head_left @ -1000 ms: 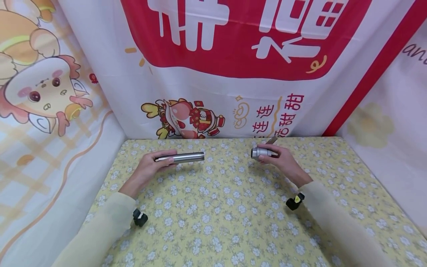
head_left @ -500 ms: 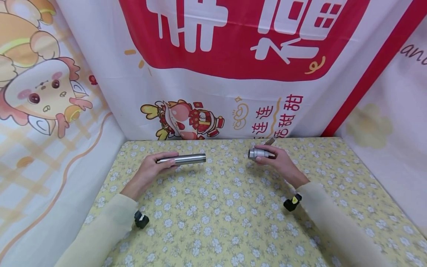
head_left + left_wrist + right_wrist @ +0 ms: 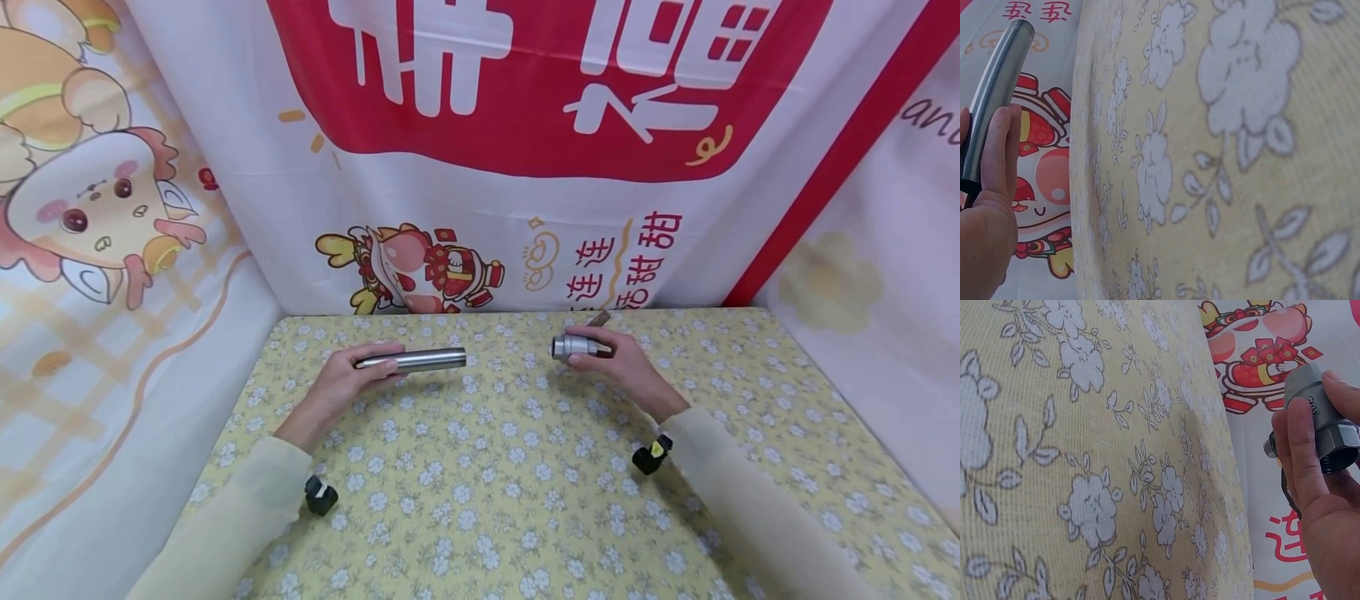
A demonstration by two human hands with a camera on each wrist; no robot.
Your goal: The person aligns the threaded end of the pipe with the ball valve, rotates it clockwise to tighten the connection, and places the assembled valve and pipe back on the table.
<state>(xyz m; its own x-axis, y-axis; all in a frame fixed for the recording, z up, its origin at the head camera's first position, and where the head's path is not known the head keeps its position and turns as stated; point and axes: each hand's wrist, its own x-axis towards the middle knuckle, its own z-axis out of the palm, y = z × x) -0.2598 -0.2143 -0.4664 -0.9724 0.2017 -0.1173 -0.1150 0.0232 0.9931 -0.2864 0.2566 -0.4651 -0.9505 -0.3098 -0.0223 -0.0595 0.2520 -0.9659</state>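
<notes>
My left hand (image 3: 352,375) grips a straight steel pipe (image 3: 435,359) near one end, its free end pointing right. In the left wrist view the pipe (image 3: 1000,87) shows a threaded tip, with fingers around its lower part. My right hand (image 3: 622,362) holds a metal ball valve (image 3: 572,346) by its body, one opening facing left toward the pipe. The valve's lever handle (image 3: 600,318) sticks up behind the hand. Seen from the right wrist, the valve (image 3: 1313,406) has hexagonal ends and a threaded opening. A gap separates pipe and valve; both are held above the table.
A yellow floral cloth covers the table (image 3: 480,483). Behind it hangs a white and red printed curtain (image 3: 510,158), with another printed sheet (image 3: 97,333) on the left. Black wrist cameras are strapped to the left (image 3: 321,495) and right (image 3: 651,455) sleeves.
My right hand has moved a little left with the valve. My left hand has shifted slightly right with the pipe, so the gap between them is narrower.
</notes>
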